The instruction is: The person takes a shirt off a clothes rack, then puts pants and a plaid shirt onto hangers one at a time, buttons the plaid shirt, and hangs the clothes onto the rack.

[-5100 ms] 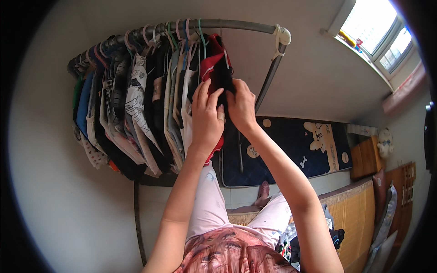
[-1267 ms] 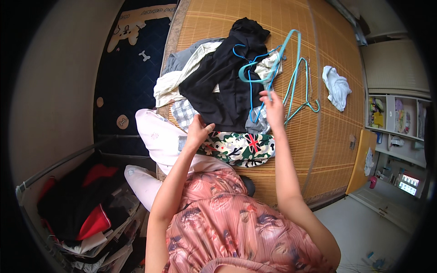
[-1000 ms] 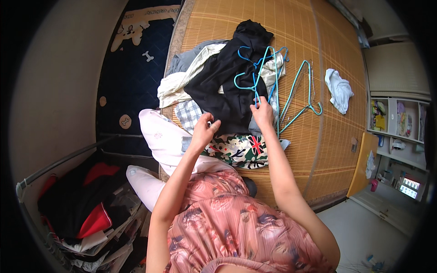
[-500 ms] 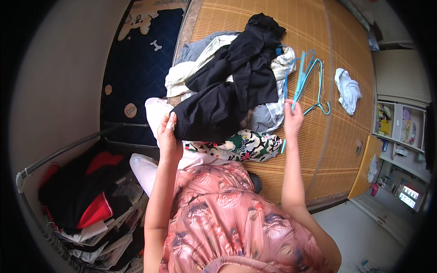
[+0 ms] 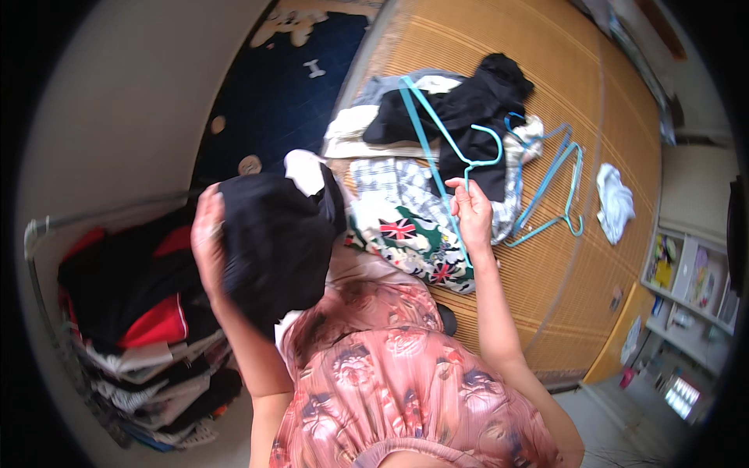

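Note:
My left hand [image 5: 209, 238] grips the side edge of a black garment [image 5: 277, 234], which hangs bunched at the left, smeared by motion; its kind is unclear. In my right hand [image 5: 472, 214] a light blue clothes hanger [image 5: 425, 125] is held up, its hook pointing right. Behind the hanger lies a pile with another black garment [image 5: 499, 82], a cream cloth [image 5: 351, 129] and a blue-white checked cloth [image 5: 382, 178]. Nearer me is a patterned green, black and white garment [image 5: 409, 238]. More blue hangers [image 5: 573, 183] lie right of the pile.
The pile rests on a bamboo mat [image 5: 562, 288]. A small pale blue cloth [image 5: 615, 203] lies at the right. At the left, a metal rail [image 5: 117, 210] stands beside hanging black and red clothes [image 5: 148, 288]. White shelves [image 5: 694, 273] stand at far right.
My left hand has drawn the black garment off the pile to the left and nearer. My right hand has lifted one hanger leftward, over the pile. The view has turned somewhat.

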`<state>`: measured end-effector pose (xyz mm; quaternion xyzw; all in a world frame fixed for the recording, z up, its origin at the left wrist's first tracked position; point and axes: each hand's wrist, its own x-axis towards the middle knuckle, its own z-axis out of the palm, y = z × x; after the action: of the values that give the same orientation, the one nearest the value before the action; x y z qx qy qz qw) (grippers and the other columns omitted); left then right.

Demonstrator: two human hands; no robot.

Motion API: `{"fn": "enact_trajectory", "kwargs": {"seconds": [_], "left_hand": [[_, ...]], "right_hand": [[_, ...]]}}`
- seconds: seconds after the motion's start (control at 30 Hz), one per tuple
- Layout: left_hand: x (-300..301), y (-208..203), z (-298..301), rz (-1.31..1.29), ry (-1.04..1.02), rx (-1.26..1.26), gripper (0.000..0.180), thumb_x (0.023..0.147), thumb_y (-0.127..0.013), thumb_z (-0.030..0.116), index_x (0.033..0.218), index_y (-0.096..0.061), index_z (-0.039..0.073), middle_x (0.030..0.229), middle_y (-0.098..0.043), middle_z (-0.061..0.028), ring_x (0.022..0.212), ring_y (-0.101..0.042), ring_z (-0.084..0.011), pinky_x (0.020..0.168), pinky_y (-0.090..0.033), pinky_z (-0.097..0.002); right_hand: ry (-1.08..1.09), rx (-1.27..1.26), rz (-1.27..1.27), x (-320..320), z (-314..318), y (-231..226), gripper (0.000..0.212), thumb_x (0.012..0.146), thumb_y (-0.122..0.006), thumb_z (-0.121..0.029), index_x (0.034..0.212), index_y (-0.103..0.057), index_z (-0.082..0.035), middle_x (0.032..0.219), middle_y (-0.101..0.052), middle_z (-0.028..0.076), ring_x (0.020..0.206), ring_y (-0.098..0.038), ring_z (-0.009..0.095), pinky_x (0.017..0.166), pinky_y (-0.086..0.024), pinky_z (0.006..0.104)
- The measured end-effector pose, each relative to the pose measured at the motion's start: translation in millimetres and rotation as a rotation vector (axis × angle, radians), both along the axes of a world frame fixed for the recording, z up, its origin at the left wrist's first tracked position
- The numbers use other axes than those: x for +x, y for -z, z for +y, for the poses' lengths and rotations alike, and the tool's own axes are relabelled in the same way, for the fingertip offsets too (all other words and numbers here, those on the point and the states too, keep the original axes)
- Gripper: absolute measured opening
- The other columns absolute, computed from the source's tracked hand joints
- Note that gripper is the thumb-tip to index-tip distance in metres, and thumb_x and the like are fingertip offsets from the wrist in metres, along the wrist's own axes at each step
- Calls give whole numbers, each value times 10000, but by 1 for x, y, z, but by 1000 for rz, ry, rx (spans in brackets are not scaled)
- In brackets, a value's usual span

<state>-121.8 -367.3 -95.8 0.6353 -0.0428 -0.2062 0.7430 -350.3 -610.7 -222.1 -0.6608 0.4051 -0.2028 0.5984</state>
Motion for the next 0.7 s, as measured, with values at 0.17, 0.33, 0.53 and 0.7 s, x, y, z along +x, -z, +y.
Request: {"fn": "enact_trajectory", "kwargs": {"seconds": [0.17, 0.33, 0.53, 0.7], "left_hand": [[-17, 63, 14, 424, -84, -391, 218, 909, -551, 110, 1112, -517, 39, 933, -627, -48, 836, -634, -136, 749, -540, -280], [-31, 61, -2, 435, -41, -395, 207, 910, -544, 98, 1105, -521, 32, 977, -636, -77, 869, -639, -153, 791, -537, -292], [-89, 43, -70, 367, 435, -90, 206, 876, -602, 111, 1065, -552, 44, 766, -503, 65, 668, -453, -13, 631, -403, -169], [-110, 25, -110, -83, 1235, -37, 215, 862, -620, 145, 1024, -558, 18, 879, -591, -34, 836, -559, -152, 781, -433, -269]], "right_hand": [[-113, 118, -110, 26, 20, -13, 160, 952, -481, -149, 973, -599, -44, 625, -479, -43, 545, -367, 16, 487, -277, 183], [-131, 139, -120, 34, 20, -26, 146, 948, -493, -135, 967, -597, -34, 646, -473, -47, 554, -369, 14, 492, -277, 176], [-126, 114, -270, 32, 14, -37, 163, 947, -515, -164, 965, -603, -27, 621, -403, -60, 544, -365, 17, 482, -266, 179], [246, -230, -242, -7, -19, -38, 138, 936, -514, -128, 970, -610, -35, 670, -500, -33, 580, -417, 32, 517, -317, 176]]}}
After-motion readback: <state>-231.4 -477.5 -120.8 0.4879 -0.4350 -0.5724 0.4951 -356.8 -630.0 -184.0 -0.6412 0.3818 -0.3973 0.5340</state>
